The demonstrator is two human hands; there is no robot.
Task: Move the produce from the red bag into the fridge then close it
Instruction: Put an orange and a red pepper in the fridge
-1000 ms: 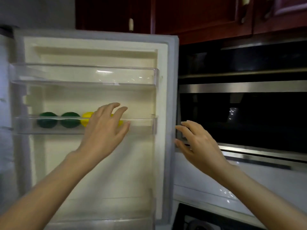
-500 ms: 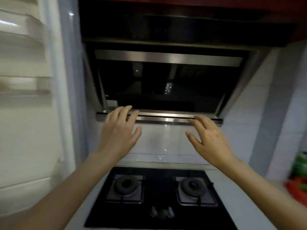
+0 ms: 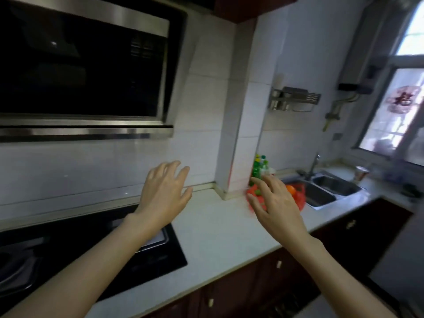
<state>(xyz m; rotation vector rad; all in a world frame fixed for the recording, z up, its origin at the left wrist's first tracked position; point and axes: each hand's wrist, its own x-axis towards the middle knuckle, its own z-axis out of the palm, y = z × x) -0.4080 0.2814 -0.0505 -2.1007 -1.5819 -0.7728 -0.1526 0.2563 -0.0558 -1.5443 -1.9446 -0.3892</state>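
Range hood [image 3: 82,65], upper left of the frame. Black gas hob [image 3: 68,260], lower left, set into the white counter [image 3: 218,237]. Left hand [image 3: 164,198], centre: fingers spread, holding nothing, above the counter. Right hand [image 3: 275,203], right of centre: fingers spread, empty, partly covering the red bag [image 3: 300,198]. Bag sits on the counter just beside the steel sink [image 3: 330,189]; an orange fruit [image 3: 291,189] and a green one [image 3: 257,192] show inside.

The bag [image 3: 301,198] at three o'clock is red, an orange fruit [image 3: 291,189] and a small green one [image 3: 258,192] showing in it; the surface [image 3: 220,228] is white; the wall tiles [image 3: 206,125] are white; the hob [image 3: 96,255] is black; the cabinet doors [image 3: 358,228] are dark brown.
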